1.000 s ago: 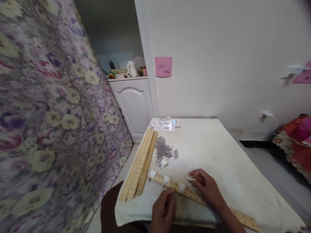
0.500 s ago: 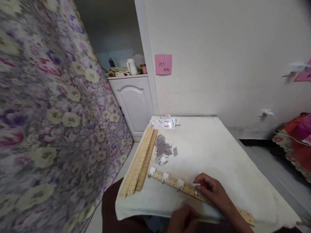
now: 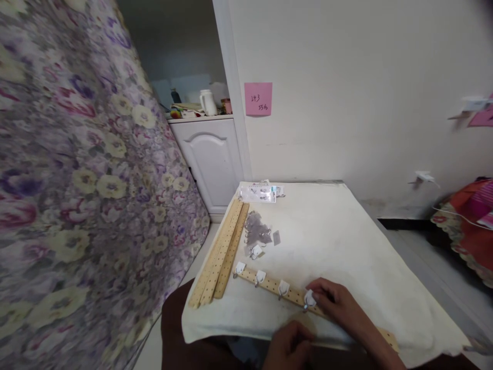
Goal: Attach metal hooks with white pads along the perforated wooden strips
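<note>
My right hand (image 3: 339, 302) has its thumb and fingers closed on a white adhesive hook (image 3: 309, 298) that lies against a perforated wooden strip (image 3: 272, 283). Three more white hooks with metal loops sit along the same strip: one hook (image 3: 241, 267) by its far-left end, a second hook (image 3: 260, 278), and a third hook (image 3: 284, 288). My left hand (image 3: 289, 343) rests at the table's front edge, below the strip, fingers curled in; whatever they may hold is hidden. Part of the strip is covered by my right hand and forearm.
Other perforated wooden strips (image 3: 225, 252) lie along the left side of the table (image 3: 327, 231). Beside them are a pile of clear-backed hooks (image 3: 257, 229), a loose white hook (image 3: 256, 251) and a small grey square (image 3: 276, 237). Clear packaging (image 3: 256, 193) lies at the back.
The hook at my right hand has tipped from edge-on to lying with its white face showing on the strip. My left hand has shifted slightly; the camera view has moved a little.
</note>
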`<state>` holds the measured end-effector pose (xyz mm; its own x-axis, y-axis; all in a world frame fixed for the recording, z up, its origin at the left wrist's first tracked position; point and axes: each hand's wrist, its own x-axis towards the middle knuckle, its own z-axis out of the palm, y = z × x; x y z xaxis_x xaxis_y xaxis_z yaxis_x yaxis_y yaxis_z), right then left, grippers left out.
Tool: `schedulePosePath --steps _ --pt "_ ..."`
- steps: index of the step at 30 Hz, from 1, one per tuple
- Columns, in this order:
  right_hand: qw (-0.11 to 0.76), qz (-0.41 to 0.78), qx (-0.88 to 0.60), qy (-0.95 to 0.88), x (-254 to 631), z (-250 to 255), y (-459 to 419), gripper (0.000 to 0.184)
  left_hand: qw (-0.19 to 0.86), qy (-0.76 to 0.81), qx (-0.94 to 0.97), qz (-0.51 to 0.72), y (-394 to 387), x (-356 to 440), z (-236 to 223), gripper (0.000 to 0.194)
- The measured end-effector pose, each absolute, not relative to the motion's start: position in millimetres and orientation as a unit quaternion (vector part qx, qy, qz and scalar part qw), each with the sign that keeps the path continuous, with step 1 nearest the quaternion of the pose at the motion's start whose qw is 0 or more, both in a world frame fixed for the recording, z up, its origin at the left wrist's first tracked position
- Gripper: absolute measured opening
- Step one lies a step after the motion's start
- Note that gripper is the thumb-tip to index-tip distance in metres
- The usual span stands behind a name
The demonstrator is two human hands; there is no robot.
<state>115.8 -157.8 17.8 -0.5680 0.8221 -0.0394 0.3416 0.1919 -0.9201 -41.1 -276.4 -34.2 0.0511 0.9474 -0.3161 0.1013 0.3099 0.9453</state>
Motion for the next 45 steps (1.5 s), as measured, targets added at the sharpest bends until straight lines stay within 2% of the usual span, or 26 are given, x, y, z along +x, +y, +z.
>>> schedulePosePath --steps 9,17,27,32,38,45 --pt "0.252 0.450 -0.388 -0.764 112.5 10.5 -150.0 0.023 0.348 0.615 0.631 0.320 -279.4 -48.2 -14.7 0.018" --pt "0.254 0.407 -0.408 -0.777 112.0 -0.6 -148.0 0.021 0.268 0.602 0.690 0.301 -279.0 -49.3 -19.9 0.021" --pt "0.227 0.399 -0.414 -0.786 108.4 -7.3 -147.4 0.021 0.200 0.556 0.739 0.322 -271.3 -49.9 -14.9 0.029" --pt "0.231 0.388 -0.418 -0.788 108.0 -7.5 -148.5 0.021 0.174 0.558 0.752 0.303 -269.4 -51.3 -19.8 0.043" --pt "0.241 0.386 -0.425 -0.783 107.5 -5.8 -150.0 0.022 0.209 0.600 0.741 0.216 -263.8 -47.6 -17.8 0.059" --pt "0.238 0.378 -0.424 -0.788 108.2 -9.9 -148.4 0.022 0.239 0.637 0.712 0.173 -256.8 -41.6 -2.0 0.055"
